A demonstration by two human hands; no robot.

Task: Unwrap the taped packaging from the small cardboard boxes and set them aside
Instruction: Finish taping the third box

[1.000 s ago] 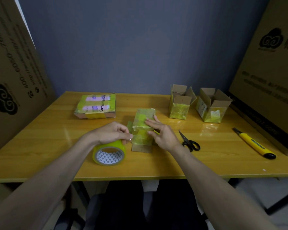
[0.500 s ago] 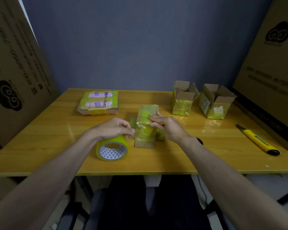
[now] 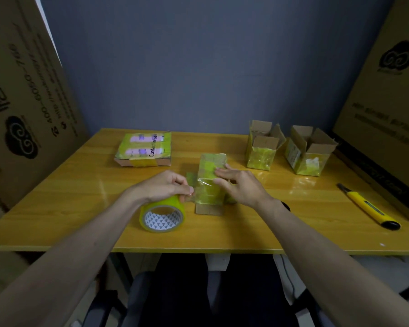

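A small cardboard box wrapped in yellow-green tape (image 3: 209,185) stands upright at the middle of the wooden table (image 3: 57,208). My right hand (image 3: 240,186) lies flat against its right side and top, fingers spread. My left hand (image 3: 164,186) rests on a roll of yellow tape (image 3: 162,214) and pinches the clear tape strip that runs to the box's left side. Two opened small boxes (image 3: 262,147) (image 3: 308,153) with their flaps up stand at the back right.
A flat taped package (image 3: 144,149) lies at the back left. A yellow utility knife (image 3: 368,207) lies at the right. Black scissors (image 3: 286,206) are mostly hidden behind my right wrist. Large cardboard cartons (image 3: 21,102) (image 3: 387,102) lean on both sides.
My right hand slid from the box's front face to its right side and top, covering the scissors. My left hand stays pinching the tape on the roll.
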